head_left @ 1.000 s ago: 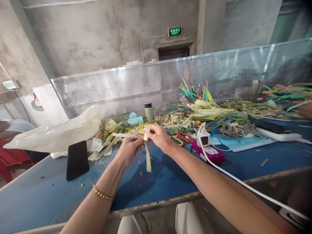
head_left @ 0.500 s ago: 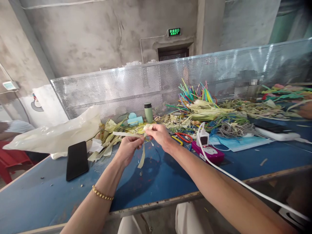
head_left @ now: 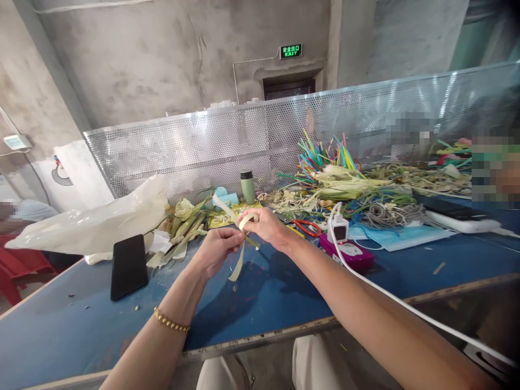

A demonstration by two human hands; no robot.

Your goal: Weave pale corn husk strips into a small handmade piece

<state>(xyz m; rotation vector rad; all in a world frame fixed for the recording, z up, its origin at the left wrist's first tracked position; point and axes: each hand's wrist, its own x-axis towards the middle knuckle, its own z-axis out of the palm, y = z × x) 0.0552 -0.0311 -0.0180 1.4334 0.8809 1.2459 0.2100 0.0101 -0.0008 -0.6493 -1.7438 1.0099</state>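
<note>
Both my hands meet above the blue table [head_left: 264, 303], working pale corn-husk strips [head_left: 239, 262]. My left hand [head_left: 217, 250] pinches the strips where they cross, and one end hangs down from it toward the table. My right hand [head_left: 266, 225] is closed on a strip that curls in a loop over its fingers. Another strip end sticks up to the left behind the hands. A gold bead bracelet [head_left: 170, 323] sits on my left wrist.
A black phone [head_left: 129, 265] lies at the left beside a pale plastic bag [head_left: 97, 225]. Husks, coloured strips [head_left: 325, 157], scissors [head_left: 303, 227], a green flask [head_left: 247, 188] and a magenta power strip [head_left: 351, 253] with a white cable crowd the back, under a perforated metal screen [head_left: 284, 135].
My right hand has wound the strip into a loop over its fingers. The free end that lay flat to the left now points up. The hanging end stays shorter than a second ago.
</note>
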